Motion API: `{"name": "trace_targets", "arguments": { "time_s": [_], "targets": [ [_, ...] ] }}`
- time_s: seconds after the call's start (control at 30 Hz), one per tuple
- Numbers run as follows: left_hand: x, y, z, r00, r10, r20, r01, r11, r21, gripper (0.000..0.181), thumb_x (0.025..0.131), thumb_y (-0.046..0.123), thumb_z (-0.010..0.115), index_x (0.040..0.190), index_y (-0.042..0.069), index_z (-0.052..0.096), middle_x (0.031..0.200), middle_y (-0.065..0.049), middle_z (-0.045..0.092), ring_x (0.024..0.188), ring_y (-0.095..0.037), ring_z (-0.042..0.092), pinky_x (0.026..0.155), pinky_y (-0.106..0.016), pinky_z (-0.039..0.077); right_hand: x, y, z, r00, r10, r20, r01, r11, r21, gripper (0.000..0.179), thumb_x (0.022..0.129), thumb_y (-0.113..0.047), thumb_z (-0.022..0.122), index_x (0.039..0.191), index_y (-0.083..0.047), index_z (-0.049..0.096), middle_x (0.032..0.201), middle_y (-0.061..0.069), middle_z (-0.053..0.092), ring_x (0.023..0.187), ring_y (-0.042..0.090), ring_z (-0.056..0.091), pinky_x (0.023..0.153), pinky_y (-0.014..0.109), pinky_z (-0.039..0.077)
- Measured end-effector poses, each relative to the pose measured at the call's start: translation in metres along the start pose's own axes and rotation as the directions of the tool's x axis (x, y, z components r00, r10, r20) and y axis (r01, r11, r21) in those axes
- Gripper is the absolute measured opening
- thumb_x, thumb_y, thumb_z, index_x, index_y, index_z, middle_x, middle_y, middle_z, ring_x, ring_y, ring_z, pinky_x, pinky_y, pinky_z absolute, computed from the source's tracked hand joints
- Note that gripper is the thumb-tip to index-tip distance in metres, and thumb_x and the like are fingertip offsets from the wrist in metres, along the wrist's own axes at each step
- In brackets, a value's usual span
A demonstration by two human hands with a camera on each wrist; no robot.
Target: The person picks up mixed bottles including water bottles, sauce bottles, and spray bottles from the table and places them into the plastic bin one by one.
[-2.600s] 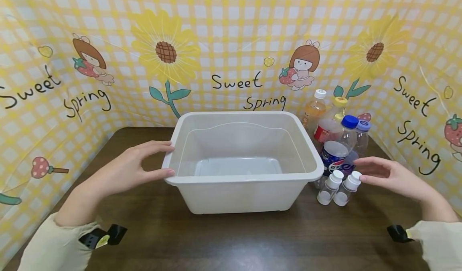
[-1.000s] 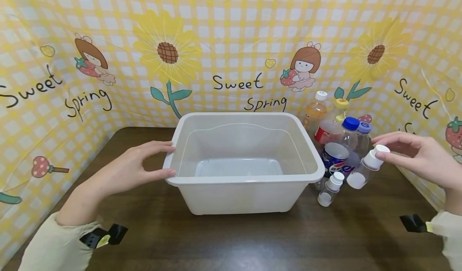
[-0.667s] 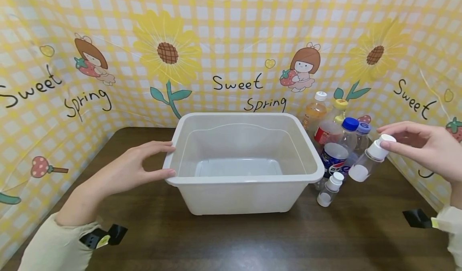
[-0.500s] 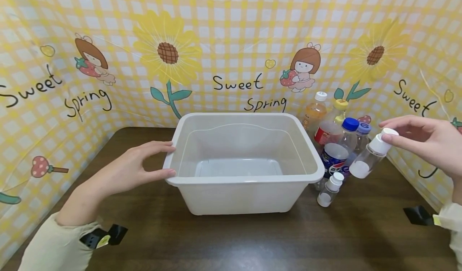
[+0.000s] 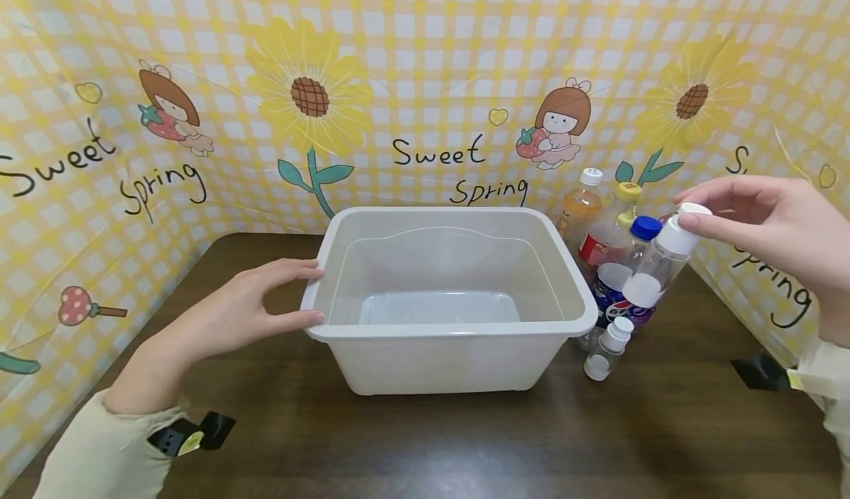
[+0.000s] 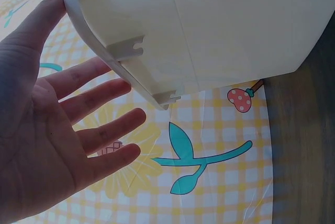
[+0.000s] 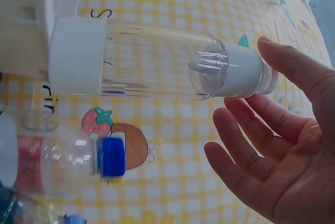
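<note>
My right hand (image 5: 783, 237) pinches the white cap of a small clear bottle (image 5: 654, 269) between thumb and fingers. In the head view the bottle leans, its white base down and to the left, overlapping the drink bottles behind. The right wrist view shows its clear body (image 7: 157, 59) with nothing visible inside but a short stem below the cap. At the left end of a large white plastic tub (image 5: 451, 329), my left hand (image 5: 242, 303) rests thumb and fingertips on the rim, fingers extended. A second small white-capped bottle (image 5: 606, 353) stands on the table by the tub's right side.
Several drink bottles crowd behind the tub's right end: a Pepsi bottle (image 5: 612, 281) with a blue cap, a yellow-capped bottle (image 5: 606, 227) and an orange one (image 5: 581, 207). A checked cloth (image 5: 438, 56) hangs around the dark wooden table (image 5: 425, 440).
My right hand has taken one of two small bottles from the table, lifted it right and up, then brought it back left, higher. The left hand and tub have stayed in place.
</note>
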State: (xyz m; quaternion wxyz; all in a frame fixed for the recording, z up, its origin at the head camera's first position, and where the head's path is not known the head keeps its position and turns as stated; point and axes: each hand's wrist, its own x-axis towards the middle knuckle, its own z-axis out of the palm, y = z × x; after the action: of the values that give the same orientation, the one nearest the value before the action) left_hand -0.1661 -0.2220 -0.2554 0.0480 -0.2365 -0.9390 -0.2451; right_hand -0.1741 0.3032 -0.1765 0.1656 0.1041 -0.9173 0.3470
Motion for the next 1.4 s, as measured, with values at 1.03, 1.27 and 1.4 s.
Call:
{"name": "trace_targets", "arguments": {
  "time_s": [1.03,1.27,1.4],
  "targets": [
    [-0.001,0.001,-0.001,1.000,-0.017,0.012,0.017,1.000,-0.001,0.061,0.082,0.046,0.068,0.128,0.009,0.055,0.140,-0.009,0.049,0.130,-0.033,0.043,0.099,-0.055,0.040,0.070,-0.087,0.053,0.958,-0.040,0.284,0.032,0.999,0.033,0.036,0.084,-0.043,0.066,0.107,-0.015,0.065,0.095,-0.009,0.068,0.095,0.010,0.057,0.084,0.033,0.043],
    [-0.001,0.002,0.000,1.000,-0.025,0.015,0.025,1.000,-0.014,0.061,0.082,0.046,0.067,0.129,0.010,0.054,0.140,-0.008,0.049,0.130,-0.032,0.043,0.100,-0.053,0.040,0.082,-0.094,0.074,0.936,-0.081,0.342,0.077,0.997,0.026,0.037,0.083,-0.041,0.068,0.107,-0.013,0.065,0.101,-0.002,0.069,0.093,0.009,0.059,0.082,0.032,0.043],
    [-0.001,0.002,0.000,1.000,-0.025,0.015,0.025,1.000,-0.015,0.061,0.082,0.047,0.067,0.128,0.010,0.055,0.140,-0.007,0.049,0.130,-0.031,0.043,0.099,-0.053,0.041,0.088,-0.097,0.086,0.926,-0.095,0.366,0.076,0.995,0.068,0.034,0.082,-0.037,0.070,0.105,-0.012,0.066,0.100,-0.001,0.068,0.093,0.010,0.060,0.085,0.033,0.044]
  ]
}}
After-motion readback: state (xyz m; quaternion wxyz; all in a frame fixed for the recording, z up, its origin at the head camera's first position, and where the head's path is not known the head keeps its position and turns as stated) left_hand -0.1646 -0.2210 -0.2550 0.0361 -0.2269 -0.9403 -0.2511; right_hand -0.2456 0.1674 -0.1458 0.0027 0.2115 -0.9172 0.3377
